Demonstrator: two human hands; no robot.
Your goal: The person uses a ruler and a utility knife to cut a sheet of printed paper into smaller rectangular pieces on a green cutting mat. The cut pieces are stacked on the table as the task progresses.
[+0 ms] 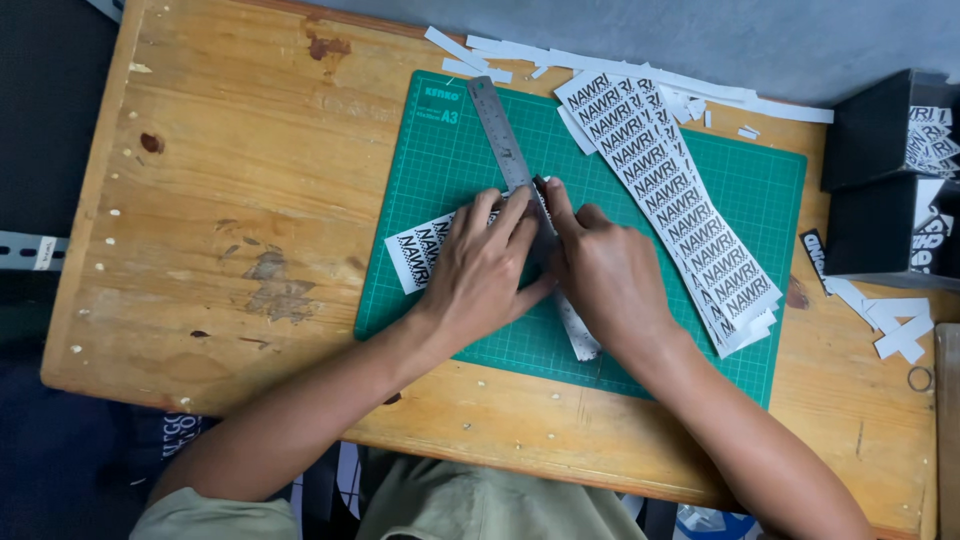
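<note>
Left grip (pixel 487 262) lies flat, fingers spread and pressing down on a steel ruler (pixel 508 150), clamped on nothing. Right grip (pixel 600 270) is curled just beside the ruler's right edge, forefinger stretched along it; whether it closes on a tool cannot be told, since the fingers hide what is under them. 1 ruler runs slantwise over 1 green cutting mat (pixel 760 200), which lies on the wooden worktop (pixel 220 200). Under the left hand 1 white printed label sheet (pixel 415 258) with black lettering sticks out to the left. To the right, a long slanted stack of white label strips (pixel 680 205) with black lettering rests on the mat. White paper offcuts (pixel 640 68) lie along the mat's far edge, more at the right edge (pixel 895 325). 2 black boxes (pixel 872 130) at the far right hold cut labels.
</note>
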